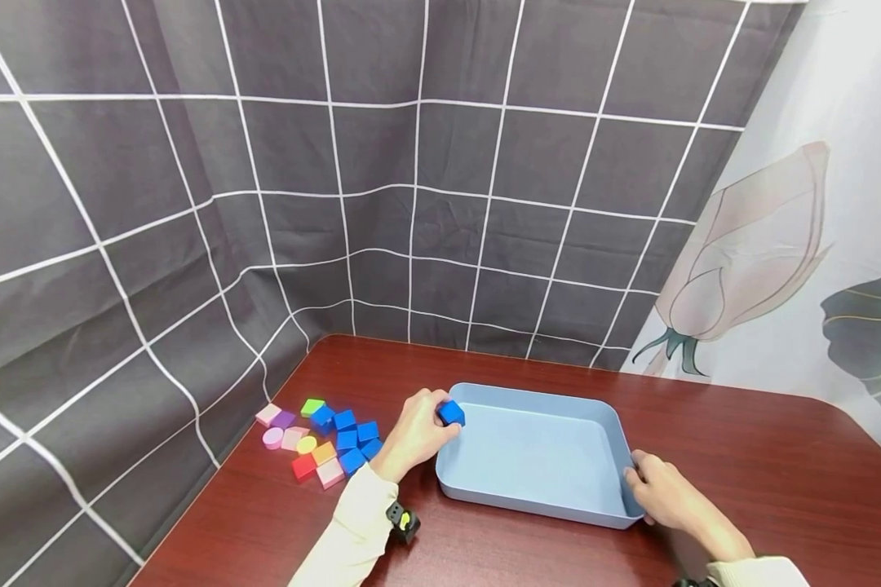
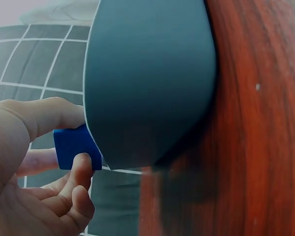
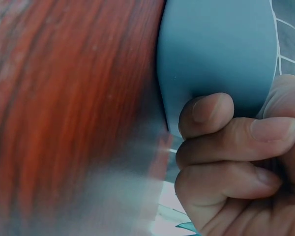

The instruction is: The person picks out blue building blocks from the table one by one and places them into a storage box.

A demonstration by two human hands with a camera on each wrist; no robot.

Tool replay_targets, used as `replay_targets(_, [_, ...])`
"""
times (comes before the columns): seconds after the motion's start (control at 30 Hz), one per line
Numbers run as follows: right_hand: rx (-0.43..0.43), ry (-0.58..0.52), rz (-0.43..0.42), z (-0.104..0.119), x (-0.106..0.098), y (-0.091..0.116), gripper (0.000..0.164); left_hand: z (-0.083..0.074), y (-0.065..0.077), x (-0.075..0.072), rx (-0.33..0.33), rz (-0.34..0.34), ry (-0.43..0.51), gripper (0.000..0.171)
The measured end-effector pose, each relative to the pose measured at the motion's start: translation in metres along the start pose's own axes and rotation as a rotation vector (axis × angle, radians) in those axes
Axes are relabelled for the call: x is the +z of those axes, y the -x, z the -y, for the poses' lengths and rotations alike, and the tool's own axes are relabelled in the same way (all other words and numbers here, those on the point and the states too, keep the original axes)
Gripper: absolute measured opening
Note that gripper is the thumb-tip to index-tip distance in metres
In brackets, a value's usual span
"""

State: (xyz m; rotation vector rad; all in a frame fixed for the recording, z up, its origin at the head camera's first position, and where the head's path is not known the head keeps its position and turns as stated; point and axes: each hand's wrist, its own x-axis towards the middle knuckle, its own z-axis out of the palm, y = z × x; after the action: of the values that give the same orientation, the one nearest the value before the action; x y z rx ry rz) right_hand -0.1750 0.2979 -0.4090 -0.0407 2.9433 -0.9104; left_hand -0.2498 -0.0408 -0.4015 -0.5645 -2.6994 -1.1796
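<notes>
My left hand (image 1: 414, 434) pinches a blue cube (image 1: 451, 413) between thumb and fingers, right at the left rim of a shallow light-blue tray (image 1: 536, 456). In the left wrist view the same blue cube (image 2: 74, 148) shows beside the tray's rim, partly behind it. At the tray's right end, my right hand (image 1: 664, 491) grips the rim. Curled fingers (image 3: 226, 142) lie against the tray's outer wall (image 3: 216, 54) in the right wrist view, with the thumb mostly hidden. The tray's floor shows bare in the head view.
Left of the tray, several blue cubes (image 1: 346, 440) lie clustered on the reddish-brown table (image 1: 396, 359). Beside them are a red block (image 1: 304, 467), an orange block (image 1: 325, 453), a green block (image 1: 312, 408), and yellow, pink and purple pieces. A dark gridded curtain (image 1: 455, 228) hangs behind.
</notes>
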Motion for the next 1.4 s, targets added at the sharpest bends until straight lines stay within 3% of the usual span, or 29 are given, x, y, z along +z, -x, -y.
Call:
replay_targets(0.43, [-0.009, 0.007, -0.001, 0.000, 0.000, 0.000, 0.008, -0.013, 0.001, 0.005, 0.034, 0.048, 0.041, 0.031])
replay_targets(0.63, [0.000, 0.022, 0.002, 0.001, -0.001, 0.000, 0.008, -0.015, 0.002, 0.010, 0.052, 0.077, 0.035, 0.038])
replay_targets(1.0, [0.001, 0.022, 0.005, 0.001, -0.001, 0.000, 0.007, -0.021, 0.004, 0.018, 0.221, 0.137, 0.037, 0.030])
replay_targets(1.4, [0.001, 0.035, 0.001, -0.001, 0.000, 0.000, 0.008, -0.027, 0.008, 0.028, 0.246, 0.203, 0.007, 0.030])
